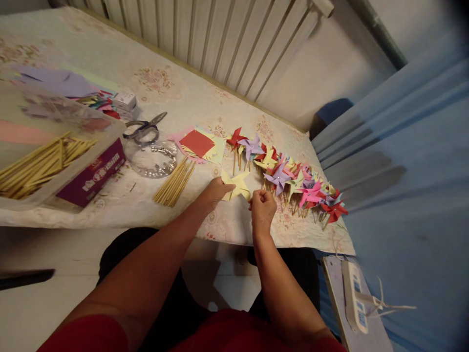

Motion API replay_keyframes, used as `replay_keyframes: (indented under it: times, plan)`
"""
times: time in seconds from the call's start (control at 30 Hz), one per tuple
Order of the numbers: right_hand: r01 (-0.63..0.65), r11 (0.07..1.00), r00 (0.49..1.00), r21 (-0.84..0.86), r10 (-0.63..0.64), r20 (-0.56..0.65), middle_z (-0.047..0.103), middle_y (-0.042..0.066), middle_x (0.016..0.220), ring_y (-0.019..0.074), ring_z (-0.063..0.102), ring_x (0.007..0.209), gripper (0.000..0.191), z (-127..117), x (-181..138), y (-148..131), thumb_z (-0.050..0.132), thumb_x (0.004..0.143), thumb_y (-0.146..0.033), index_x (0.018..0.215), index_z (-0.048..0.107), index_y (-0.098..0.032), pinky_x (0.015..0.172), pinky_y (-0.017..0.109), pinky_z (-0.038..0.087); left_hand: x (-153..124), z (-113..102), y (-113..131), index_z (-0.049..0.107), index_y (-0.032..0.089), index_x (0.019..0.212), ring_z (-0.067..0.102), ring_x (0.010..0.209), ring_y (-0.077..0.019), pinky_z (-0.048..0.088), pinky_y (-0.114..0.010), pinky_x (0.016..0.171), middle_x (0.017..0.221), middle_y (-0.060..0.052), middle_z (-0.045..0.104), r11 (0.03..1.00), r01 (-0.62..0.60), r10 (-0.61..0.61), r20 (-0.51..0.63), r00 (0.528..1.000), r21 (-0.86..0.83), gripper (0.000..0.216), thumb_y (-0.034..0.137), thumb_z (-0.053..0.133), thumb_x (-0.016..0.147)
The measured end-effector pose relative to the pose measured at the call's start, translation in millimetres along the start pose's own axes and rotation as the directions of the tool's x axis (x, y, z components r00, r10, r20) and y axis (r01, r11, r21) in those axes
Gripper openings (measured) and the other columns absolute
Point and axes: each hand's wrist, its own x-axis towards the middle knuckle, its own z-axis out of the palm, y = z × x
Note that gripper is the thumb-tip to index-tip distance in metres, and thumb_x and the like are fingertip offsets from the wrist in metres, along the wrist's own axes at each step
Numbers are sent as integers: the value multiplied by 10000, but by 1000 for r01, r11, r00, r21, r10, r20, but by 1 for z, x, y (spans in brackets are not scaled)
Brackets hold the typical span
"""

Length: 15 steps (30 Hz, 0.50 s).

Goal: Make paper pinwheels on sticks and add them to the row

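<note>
My left hand (pixel 213 190) pinches the left edge of a yellow paper pinwheel (pixel 237 184) lying on the table near its front edge. My right hand (pixel 262 207) is closed at the pinwheel's right tip, its fingers curled around something small I cannot make out. A row of finished pinwheels (pixel 289 177) in red, purple, yellow, pink and green runs to the right of my hands. A bundle of wooden sticks (pixel 175 182) lies left of my left hand. Coloured paper squares (pixel 200 144) are stacked just behind.
A clear plastic box (pixel 54 161) with more sticks stands at the left. Scissors (pixel 144 128), a clear round container (pixel 156 157) and a small white box (pixel 124 101) lie behind it. A white power strip (pixel 354 296) sits low right, beside blue fabric (pixel 410 161).
</note>
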Motion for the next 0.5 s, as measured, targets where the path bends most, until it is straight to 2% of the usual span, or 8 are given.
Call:
replay_keyframes:
  times: [0.3, 0.5]
  plan:
    - [-17, 999, 994, -52, 11, -109, 516, -54, 530, 123, 458, 478, 130, -11, 8, 35, 491, 763, -285, 683, 556, -206, 517, 245, 370, 6, -3, -5, 695, 92, 783, 587, 564, -128, 436, -227, 564, 675, -35, 687, 999, 22, -23, -22, 999, -45, 172, 184, 692, 638]
    - [92, 980, 988, -179, -111, -103, 536, -34, 599, 139, 485, 591, 159, -5, 1, 60, 474, 783, -291, 692, 566, -199, 630, 259, 375, 7, -6, -7, 692, 109, 770, 592, 562, -126, 446, -224, 562, 689, -34, 697, 998, 17, -19, -28, 999, -60, 158, 193, 692, 636]
